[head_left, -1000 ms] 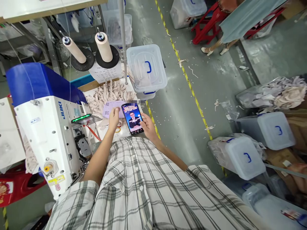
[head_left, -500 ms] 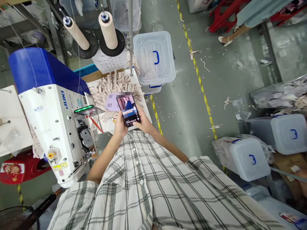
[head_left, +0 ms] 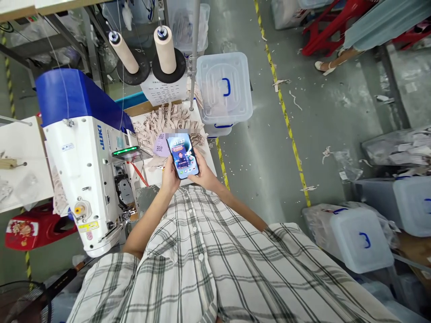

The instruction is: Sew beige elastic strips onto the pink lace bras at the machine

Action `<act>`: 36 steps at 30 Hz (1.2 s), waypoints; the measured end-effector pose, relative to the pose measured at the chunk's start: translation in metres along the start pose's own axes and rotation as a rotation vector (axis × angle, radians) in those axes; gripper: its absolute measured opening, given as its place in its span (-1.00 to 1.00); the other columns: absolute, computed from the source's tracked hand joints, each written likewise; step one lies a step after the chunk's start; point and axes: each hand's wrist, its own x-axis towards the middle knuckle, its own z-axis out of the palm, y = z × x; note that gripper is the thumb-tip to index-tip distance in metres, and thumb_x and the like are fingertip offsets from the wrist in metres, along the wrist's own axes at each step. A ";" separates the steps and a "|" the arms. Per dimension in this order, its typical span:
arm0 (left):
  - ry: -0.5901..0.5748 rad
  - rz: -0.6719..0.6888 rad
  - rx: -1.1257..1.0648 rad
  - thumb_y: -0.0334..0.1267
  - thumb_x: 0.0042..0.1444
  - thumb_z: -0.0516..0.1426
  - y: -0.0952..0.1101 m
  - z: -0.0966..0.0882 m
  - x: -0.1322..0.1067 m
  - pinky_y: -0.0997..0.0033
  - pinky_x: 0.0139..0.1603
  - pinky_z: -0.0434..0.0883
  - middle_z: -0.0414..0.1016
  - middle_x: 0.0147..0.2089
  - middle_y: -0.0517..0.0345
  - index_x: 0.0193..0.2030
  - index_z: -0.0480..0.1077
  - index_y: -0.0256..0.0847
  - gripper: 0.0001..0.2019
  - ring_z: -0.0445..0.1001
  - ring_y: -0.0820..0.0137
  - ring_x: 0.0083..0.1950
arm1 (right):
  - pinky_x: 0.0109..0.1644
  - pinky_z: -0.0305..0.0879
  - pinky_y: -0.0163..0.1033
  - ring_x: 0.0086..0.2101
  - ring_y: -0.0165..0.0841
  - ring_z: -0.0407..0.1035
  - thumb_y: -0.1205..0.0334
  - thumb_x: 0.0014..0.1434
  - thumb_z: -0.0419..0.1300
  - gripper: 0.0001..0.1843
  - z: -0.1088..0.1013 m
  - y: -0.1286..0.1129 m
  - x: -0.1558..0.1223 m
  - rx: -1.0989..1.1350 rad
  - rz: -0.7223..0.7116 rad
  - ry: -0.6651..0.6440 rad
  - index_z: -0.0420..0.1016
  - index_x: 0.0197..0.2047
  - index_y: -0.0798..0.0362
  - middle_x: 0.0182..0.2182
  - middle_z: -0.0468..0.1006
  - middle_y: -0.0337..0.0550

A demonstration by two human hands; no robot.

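Both my hands hold a smartphone [head_left: 182, 155] with a lit screen, above the edge of the sewing table. My left hand [head_left: 169, 176] wraps its left side and my right hand [head_left: 203, 172] cups its right side and bottom. Behind the phone lies a pale purple paper slip [head_left: 161, 145] with a QR code, resting on a heap of beige fabric pieces [head_left: 168, 121]. A white sewing machine [head_left: 88, 175] with a blue top stands to the left of my hands.
Two thread cones [head_left: 164, 43] stand behind the fabric heap beside a metal pole [head_left: 194, 49]. Clear lidded bins [head_left: 224, 87] marked in blue sit on the floor, more at the right [head_left: 357, 237]. A yellow-black floor line [head_left: 286, 116] runs past. Another person's feet [head_left: 325, 66] show top right.
My left hand left the purple slip and joined my right hand on the phone. The phone screen switched from a video to a screen showing a clock. The view shifted slightly.
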 end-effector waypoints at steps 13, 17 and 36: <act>0.001 -0.004 0.006 -0.21 0.10 0.19 0.012 -0.019 -0.008 0.20 0.15 0.53 0.65 -0.22 0.17 -0.18 0.47 -0.17 -0.83 0.61 0.19 0.08 | -0.05 0.51 -0.20 -0.14 -0.30 0.51 -0.27 0.24 0.17 -0.41 -0.032 0.019 0.034 0.006 0.068 0.251 0.36 0.19 -0.10 0.00 0.50 -0.09; -0.035 0.013 0.037 -0.34 -0.10 0.17 0.020 -0.024 -0.018 0.15 0.18 0.51 0.64 -0.18 0.18 -0.05 0.47 -0.14 -0.60 0.58 0.14 0.13 | -0.03 0.51 -0.18 -0.13 -0.30 0.50 -0.24 0.25 0.17 -0.45 -0.035 0.031 0.047 -0.059 0.097 0.280 0.38 0.14 -0.06 0.02 0.48 -0.07; 0.067 0.129 0.112 -0.24 0.02 0.32 0.028 -0.030 -0.029 0.19 0.07 0.56 0.64 -0.24 0.14 -0.13 0.48 -0.13 -0.74 0.64 0.15 0.00 | 0.16 0.41 0.05 0.02 -0.11 0.43 -0.05 0.30 0.10 -0.46 -0.033 0.084 0.112 -0.547 0.028 0.121 0.38 0.24 0.06 0.13 0.46 0.13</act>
